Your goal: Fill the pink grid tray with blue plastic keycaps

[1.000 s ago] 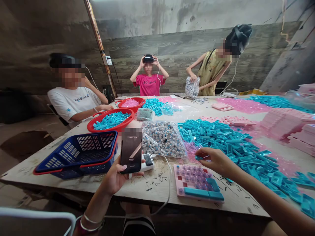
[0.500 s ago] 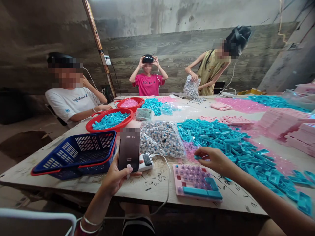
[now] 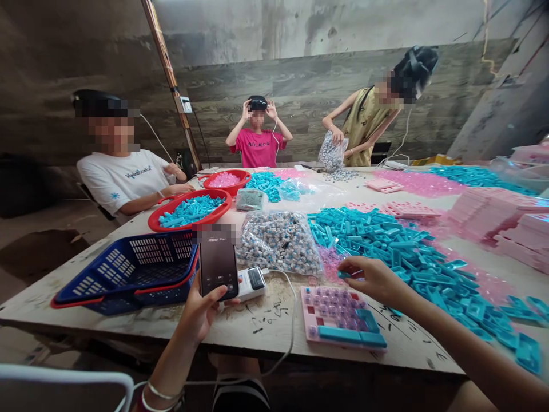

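My left hand is wrapped round a smartphone, with the thumb across the lower part of its lit, dark screen. My right hand pinches a small teal keycap between thumb and fingertips, above the near edge of the teal heap. Just below that hand lies a pink keyboard base, partly filled with clear purple keycaps and a few larger teal keycaps. A heap of teal keycaps spreads beyond my right hand and wrist.
A blue basket stands left of the phone, near red bowls of pieces. Behind the phone lies a clear bag of switches. A white charger trails its cable. Pink bases are stacked at right. Three co-workers sit or stand opposite.
The phone has shifted slightly left with my left hand, and its screen shows a different display. The co-worker at left has lowered a hand from the head. My right hand stays in place.
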Tool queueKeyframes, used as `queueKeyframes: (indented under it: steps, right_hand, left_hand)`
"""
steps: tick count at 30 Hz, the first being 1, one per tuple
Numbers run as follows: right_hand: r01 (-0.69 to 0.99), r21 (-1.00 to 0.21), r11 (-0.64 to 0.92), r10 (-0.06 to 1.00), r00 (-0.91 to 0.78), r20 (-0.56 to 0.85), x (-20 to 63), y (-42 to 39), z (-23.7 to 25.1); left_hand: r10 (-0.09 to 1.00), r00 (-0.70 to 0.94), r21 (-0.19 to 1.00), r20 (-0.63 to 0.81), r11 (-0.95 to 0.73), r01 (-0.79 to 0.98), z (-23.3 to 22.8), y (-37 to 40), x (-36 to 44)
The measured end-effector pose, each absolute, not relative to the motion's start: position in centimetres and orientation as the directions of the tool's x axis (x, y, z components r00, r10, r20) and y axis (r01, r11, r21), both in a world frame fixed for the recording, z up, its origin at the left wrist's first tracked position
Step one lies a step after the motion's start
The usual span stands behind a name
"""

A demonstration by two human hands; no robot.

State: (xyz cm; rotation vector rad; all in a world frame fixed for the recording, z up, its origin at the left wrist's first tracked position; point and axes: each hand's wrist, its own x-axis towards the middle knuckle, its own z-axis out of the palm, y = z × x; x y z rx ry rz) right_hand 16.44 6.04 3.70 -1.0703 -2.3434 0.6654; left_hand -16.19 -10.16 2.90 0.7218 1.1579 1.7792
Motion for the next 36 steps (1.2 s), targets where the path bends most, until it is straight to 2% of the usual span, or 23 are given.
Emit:
queueKeyframes:
  steps: [8,13,18,26,30,32,36]
  right_hand:
    - [0.568,-0.582,0.582,0.780,-0.593,0.202,16.3,6.0,3.9]
    - [0.582,-0.569,0.581,0.781,-0.595,0.190,16.4,6.0,4.0]
    - [0.588,-0.569,0.575,0.784,-0.594,0.178,16.3,5.9,4.0]
    - [0.582,-0.577,0.574,0.783,-0.596,0.178,16.4,5.8,4.4]
    - [0.544,-0.623,0.562,0.787,-0.584,0.200,15.5,5.4,4.2]
    - [0.512,-0.633,0.580,0.773,-0.592,0.229,14.3,4.8,4.1]
    - [0.425,-0.587,0.690,0.680,-0.659,0.322,11.8,3.2,3.8]
  left_hand:
    - [0.911,-0.412,0.866,-0.012,-0.197,-0.459,2.8,-10.2,-16.4]
    - [0.893,-0.437,0.858,-0.110,-0.136,-0.495,2.8,-10.2,-16.5]
    - [0.924,-0.381,0.846,-0.016,-0.191,-0.498,3.2,-10.5,-16.5]
    - [0.941,-0.337,0.842,-0.021,-0.165,-0.513,2.9,-10.7,-16.7]
    - [0.952,-0.304,0.847,-0.026,-0.141,-0.513,2.8,-10.5,-16.8]
    - [0.956,-0.292,0.853,-0.032,-0.126,-0.506,2.8,-10.5,-16.8]
    - [0.953,-0.297,0.854,-0.059,-0.106,-0.510,2.7,-10.5,-16.8]
